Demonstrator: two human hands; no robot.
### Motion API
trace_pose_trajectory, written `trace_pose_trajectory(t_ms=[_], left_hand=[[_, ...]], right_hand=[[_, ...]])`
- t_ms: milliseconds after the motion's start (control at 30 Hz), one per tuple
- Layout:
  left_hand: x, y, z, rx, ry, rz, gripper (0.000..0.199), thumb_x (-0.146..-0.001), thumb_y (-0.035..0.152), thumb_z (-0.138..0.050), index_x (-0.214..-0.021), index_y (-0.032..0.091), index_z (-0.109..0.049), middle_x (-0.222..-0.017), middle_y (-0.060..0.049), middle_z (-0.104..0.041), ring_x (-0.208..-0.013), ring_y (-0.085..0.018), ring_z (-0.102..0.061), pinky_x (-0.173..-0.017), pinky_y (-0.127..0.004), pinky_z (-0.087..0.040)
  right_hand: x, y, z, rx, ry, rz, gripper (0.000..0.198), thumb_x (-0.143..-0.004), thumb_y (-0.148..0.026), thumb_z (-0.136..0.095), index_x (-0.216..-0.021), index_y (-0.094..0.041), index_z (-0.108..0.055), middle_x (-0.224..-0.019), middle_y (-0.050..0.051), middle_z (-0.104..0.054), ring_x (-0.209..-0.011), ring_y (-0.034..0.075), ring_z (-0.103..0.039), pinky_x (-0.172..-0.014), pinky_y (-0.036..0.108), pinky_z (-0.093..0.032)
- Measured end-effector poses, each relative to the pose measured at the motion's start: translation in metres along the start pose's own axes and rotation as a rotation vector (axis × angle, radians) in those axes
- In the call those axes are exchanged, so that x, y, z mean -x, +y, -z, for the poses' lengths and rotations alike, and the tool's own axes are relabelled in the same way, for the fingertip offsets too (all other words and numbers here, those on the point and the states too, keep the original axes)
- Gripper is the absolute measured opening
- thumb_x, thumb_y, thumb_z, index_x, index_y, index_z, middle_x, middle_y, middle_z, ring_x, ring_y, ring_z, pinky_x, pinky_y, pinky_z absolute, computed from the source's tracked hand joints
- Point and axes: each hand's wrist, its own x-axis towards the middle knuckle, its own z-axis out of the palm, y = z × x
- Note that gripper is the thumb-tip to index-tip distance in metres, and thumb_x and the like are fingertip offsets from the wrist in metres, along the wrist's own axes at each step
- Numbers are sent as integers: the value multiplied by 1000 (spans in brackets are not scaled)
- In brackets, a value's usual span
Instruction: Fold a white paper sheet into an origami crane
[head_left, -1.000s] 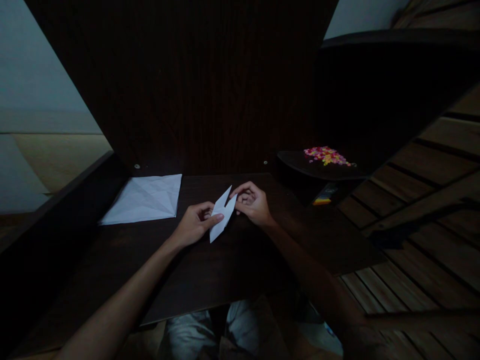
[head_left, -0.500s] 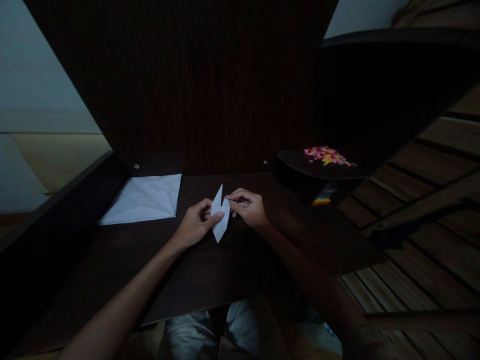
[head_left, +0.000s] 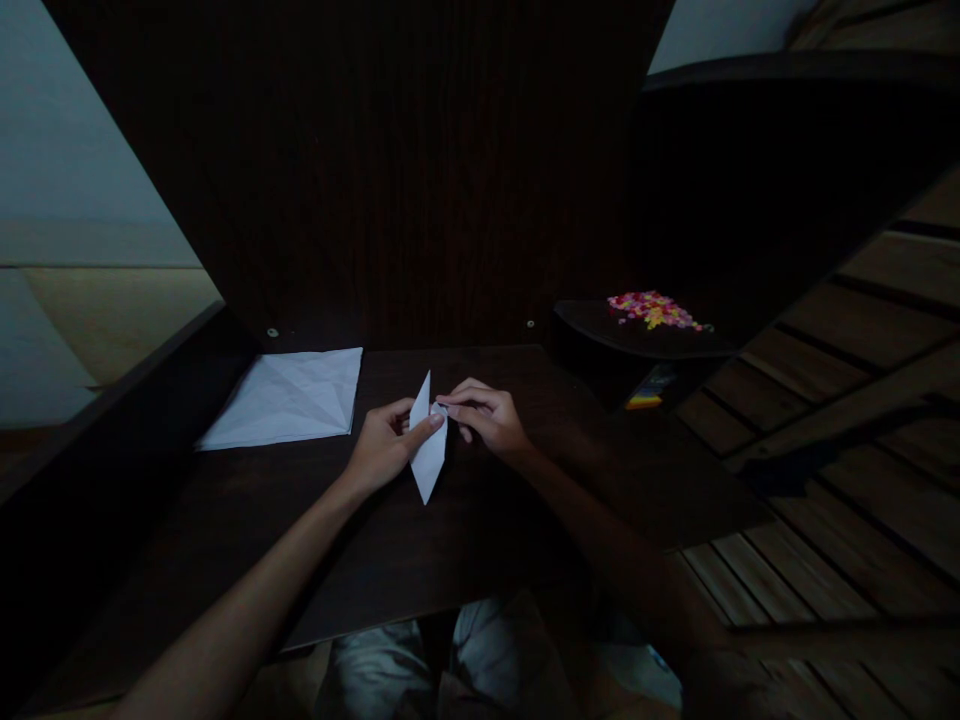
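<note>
A piece of folded white paper (head_left: 427,465), narrow and pointed at top and bottom, is held up over the dark desk. My left hand (head_left: 382,440) grips it from the left, thumb pressed on its front face and fingers behind. From the right, my right hand (head_left: 491,418) pinches the paper's upper right part between thumb and fingers. The fingertips there partly hide the fold. To the left on the desk lie creased white paper sheets (head_left: 289,398), apart from both hands.
Small pink, red and yellow pieces (head_left: 654,310) lie heaped on a rounded corner shelf (head_left: 581,325) at the right. Below that shelf is a small yellow-edged item (head_left: 645,402). A raised side panel (head_left: 135,400) bounds the desk (head_left: 420,570) at left; a tall dark panel stands behind.
The folded paper has shifted slightly left and down with my left hand. My right hand has moved a little left, and its fingers now pinch the upper right fold more closely.
</note>
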Motion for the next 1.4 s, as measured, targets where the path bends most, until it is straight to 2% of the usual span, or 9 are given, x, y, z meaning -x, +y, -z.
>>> trace_pose_trajectory(t_ms=[133,333,567,767,1400], left_hand=[[-1,-1,1,-50,27,-21,30,-72,42,-70,-80,13,-65,-68,-1,-62,-59,-12,-54,-51,-22,-39],[1,0,1,-106,70,-71,29,-75,42,-67,-81,14,-66,-70,-1,-63,-61,-13,-55,-54,-23,-41],[1,2,0,-98,148,-200,33,-72,36,-71,-99,18,-65,-91,-4,-69,-79,-18,-62,-69,-27,-48],[1,2,3,-109,132,-197,27,-73,37,-70,-90,16,-67,-80,-3,-68,-70,-16,-60,-63,-26,-46],[0,-1,4,-144,158,-216,23,-74,37,-69,-84,16,-68,-78,-3,-68,-73,-17,-60,-66,-28,-47]], right_hand=[[-1,0,-1,-2,31,-48,20,-72,-36,-71,-75,-16,-71,-78,2,-58,-49,6,-51,-35,19,-39],[-3,-2,0,1,12,-54,22,-72,-37,-71,-79,-16,-71,-79,3,-59,-54,8,-53,-38,19,-42],[-1,-1,0,42,-23,-19,25,-74,-41,-68,-81,-17,-69,-83,4,-59,-61,10,-56,-39,19,-44],[1,-2,-2,22,-36,1,24,-74,-40,-68,-81,-17,-68,-83,4,-58,-62,10,-56,-40,20,-45],[2,1,-3,89,-38,10,20,-77,-38,-66,-81,-18,-67,-81,3,-58,-58,9,-54,-41,19,-44]])
